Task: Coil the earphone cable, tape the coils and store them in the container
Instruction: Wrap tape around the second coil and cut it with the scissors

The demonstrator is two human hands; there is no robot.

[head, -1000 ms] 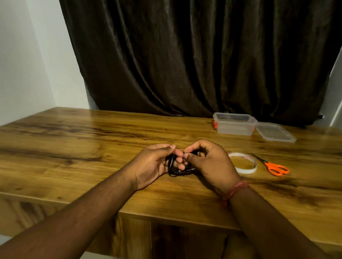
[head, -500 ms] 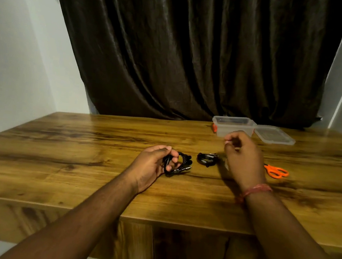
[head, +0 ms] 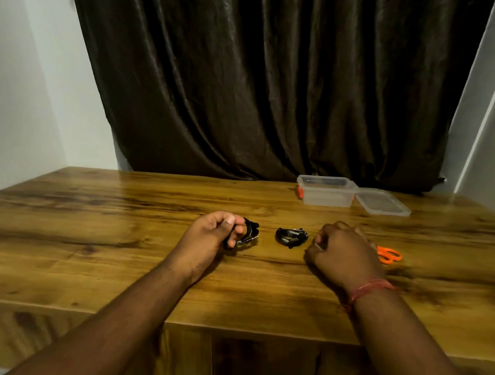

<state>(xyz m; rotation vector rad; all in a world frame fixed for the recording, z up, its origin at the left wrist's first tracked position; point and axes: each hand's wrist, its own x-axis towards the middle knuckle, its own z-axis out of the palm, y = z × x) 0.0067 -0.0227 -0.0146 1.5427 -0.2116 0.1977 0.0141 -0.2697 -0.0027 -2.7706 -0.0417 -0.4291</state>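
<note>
The wide wood-grain counter fills the lower view, with a dark pleated curtain hanging behind it. At its far right edge stands the clear plastic container, open, its flat clear lid lying just beside it. Nearer, orange-handled scissors lie partly hidden behind the right hand.

A second ago both hands worked one bundle together; now they are apart. The left hand keeps its grip clamped on a black coiled earphone cable, thumb and fingers pinching the loops just above the counter. A second black coil lies alone on the counter between the hands, touched by neither. The right hand has dropped over the spot where the tape roll lay, fingers curled; whether they hold the tape cannot be told, as the roll is hidden.

This suggests coiling is done and taping comes next. The held coil sits well apart from the container.
</note>
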